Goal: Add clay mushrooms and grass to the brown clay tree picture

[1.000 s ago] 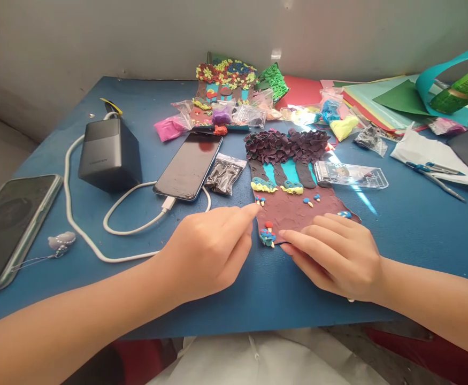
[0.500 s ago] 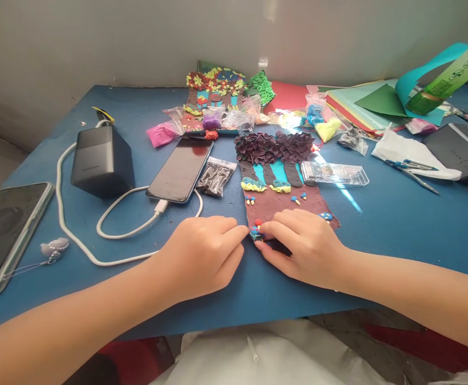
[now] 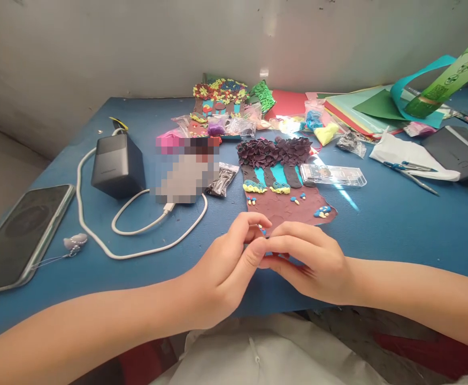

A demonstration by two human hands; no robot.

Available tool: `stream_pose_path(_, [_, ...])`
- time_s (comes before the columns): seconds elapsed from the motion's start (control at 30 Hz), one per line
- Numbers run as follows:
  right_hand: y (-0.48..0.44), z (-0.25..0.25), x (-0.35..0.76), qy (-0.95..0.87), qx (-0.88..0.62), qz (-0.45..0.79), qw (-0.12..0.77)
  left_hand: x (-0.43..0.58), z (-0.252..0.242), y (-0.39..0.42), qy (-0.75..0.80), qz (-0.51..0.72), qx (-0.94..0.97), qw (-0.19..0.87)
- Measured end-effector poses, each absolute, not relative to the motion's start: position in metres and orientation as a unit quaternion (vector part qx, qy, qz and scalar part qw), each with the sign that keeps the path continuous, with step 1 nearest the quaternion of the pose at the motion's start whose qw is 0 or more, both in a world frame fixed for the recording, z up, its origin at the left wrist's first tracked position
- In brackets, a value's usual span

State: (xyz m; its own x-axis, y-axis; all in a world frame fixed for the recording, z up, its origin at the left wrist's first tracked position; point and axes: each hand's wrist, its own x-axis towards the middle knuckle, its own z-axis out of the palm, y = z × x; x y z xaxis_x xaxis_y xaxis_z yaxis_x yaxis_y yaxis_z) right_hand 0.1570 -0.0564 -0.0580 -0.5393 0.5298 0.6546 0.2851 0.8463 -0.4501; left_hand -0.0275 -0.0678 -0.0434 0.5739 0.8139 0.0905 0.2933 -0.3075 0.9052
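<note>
A modelling-clay picture lies on the blue table, with a brown ground, dark trunks on turquoise and a dark purple leafy top. Small clay mushrooms with blue caps dot the brown part. My left hand and my right hand meet just over the picture's near edge, hiding its lower left corner. Both hands are closed, fingertips touching, left thumb against the right fingers. Whatever they pinch is hidden. A bit of blue and red clay shows behind the left fingers.
A clear plastic case sits right of the picture. On the left are a black power block, a white cable and a phone. Bagged clay, a second clay picture and scissors lie farther back.
My hands have moved off the picture's lower left corner toward me and come together. My left hand has turned, bringing its thumb up to the right fingers. The camera view has shifted slightly.
</note>
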Motion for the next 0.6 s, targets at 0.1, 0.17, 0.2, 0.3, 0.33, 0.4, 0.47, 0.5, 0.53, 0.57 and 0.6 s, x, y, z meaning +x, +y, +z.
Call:
stream_pose_path(0.1, [-0.056,-0.059,0.158,-0.853,-0.233,0.198,0.422,-0.028,-0.042,-0.066,0.352,0.276,0.772,0.453])
stream_pose_path(0.17, [-0.055,-0.059,0.161,-0.855,-0.228,0.204,0.419,-0.029,-0.04,-0.065,0.354,0.283,0.79,0.412])
stream_pose_path(0.2, [-0.053,-0.06,0.164,-0.852,-0.228,0.209,0.423,-0.031,-0.04,-0.063,0.356,0.292,0.803,0.378])
stream_pose_path(0.3, [-0.049,-0.058,0.173,-0.847,-0.239,0.207,0.428,-0.036,-0.039,-0.056,0.344,0.325,0.848,0.239])
stream_pose_path(0.33, [-0.047,-0.057,0.176,-0.849,-0.249,0.189,0.426,-0.038,-0.039,-0.052,0.335,0.334,0.86,0.191])
stream_pose_path(0.4, [-0.044,-0.053,0.179,-0.854,-0.278,0.136,0.419,-0.042,-0.04,-0.043,0.325,0.338,0.877,0.101])
stream_pose_path(0.47, [-0.042,-0.05,0.18,-0.844,-0.318,0.085,0.423,-0.045,-0.041,-0.034,0.335,0.323,0.885,0.033])
stream_pose_path(0.5, [-0.041,-0.05,0.18,-0.837,-0.337,0.065,0.427,-0.046,-0.043,-0.03,0.337,0.317,0.886,0.01])
stream_pose_path(0.53, [-0.041,-0.049,0.18,-0.829,-0.352,0.048,0.431,-0.047,-0.044,-0.027,0.338,0.31,0.889,-0.004])
stream_pose_path(0.57, [-0.041,-0.049,0.179,-0.824,-0.361,0.035,0.436,-0.047,-0.045,-0.024,0.338,0.301,0.892,-0.011])
stream_pose_path(0.6, [-0.041,-0.049,0.179,-0.821,-0.366,0.026,0.437,-0.048,-0.047,-0.022,0.336,0.295,0.894,-0.014])
